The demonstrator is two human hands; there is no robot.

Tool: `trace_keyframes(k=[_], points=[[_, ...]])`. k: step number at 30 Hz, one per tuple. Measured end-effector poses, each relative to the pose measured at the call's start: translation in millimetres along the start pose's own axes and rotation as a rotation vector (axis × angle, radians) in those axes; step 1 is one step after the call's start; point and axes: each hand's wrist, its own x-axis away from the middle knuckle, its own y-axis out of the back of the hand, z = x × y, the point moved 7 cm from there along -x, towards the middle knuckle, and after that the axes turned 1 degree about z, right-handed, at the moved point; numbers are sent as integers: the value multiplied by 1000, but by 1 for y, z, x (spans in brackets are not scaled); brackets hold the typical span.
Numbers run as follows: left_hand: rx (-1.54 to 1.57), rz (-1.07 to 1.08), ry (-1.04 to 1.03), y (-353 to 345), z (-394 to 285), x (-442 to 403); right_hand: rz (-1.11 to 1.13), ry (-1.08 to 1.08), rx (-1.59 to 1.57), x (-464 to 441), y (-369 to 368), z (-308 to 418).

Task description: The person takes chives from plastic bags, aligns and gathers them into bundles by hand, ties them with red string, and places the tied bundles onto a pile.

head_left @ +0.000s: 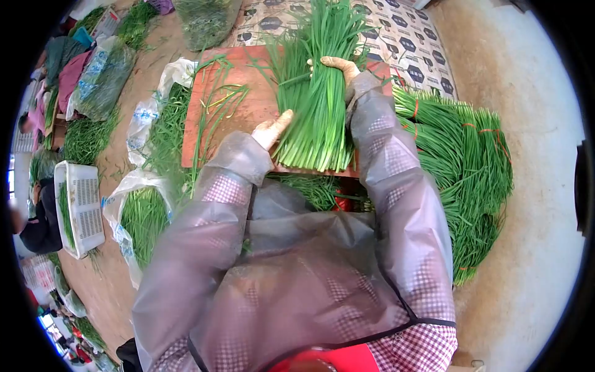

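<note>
A thick bunch of long green stalks (pixel 319 118) lies on a reddish wooden board (pixel 204 118), its pale cut ends toward me. Gloved, my right hand (pixel 344 69) wraps round the upper right side of the bunch, fingers bent over the stalks. My left hand (pixel 273 129), also gloved, is beside the lower left edge of the bunch, thumb side toward the stalks and palm partly in view; it holds nothing that I can see. A few loose stalks (pixel 226 99) are scattered on the left of the board.
Banded green bundles (pixel 462 161) are stacked to the right. Plastic bags of greens (pixel 145 217) stand on the left, with a white crate (pixel 83 208) beyond. Patterned sheeting (pixel 409 43) lies behind the board. Other people (pixel 40 217) sit at the far left.
</note>
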Motion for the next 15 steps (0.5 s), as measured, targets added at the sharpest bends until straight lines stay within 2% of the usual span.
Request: trace_keyframes(k=[2, 3, 4, 6, 8, 10, 11, 12, 14, 15], points=[[88, 72, -210, -12, 9, -27, 3, -60, -45, 2, 4, -4], [-54, -101, -319, -2, 19, -51, 33, -43, -39, 3, 0, -4], [-63, -19, -399, -16, 14, -54, 29, -38, -40, -1, 4, -6], [-339, -228, -335, -26, 9, -45, -123, -12, -36, -10, 21, -12], [-569, -389, -287, -45, 0, -31, -107, 2, -55, -14, 28, -20], [-704, -537, -352, -58, -1, -31, -302, 204, 77, -8, 37, -8], [-706, -533, -355, -61, 0, -33, -359, 327, 182, -1, 37, -1], [-734, -533, -327, -63, -3, -31, -357, 330, 182, 2, 33, -3], [-760, -538, -302, -62, -4, -30, -539, 585, 433, 18, 28, 18], [-731, -552, -332, -60, -3, -31, -594, 556, 615, 24, 29, 25]])
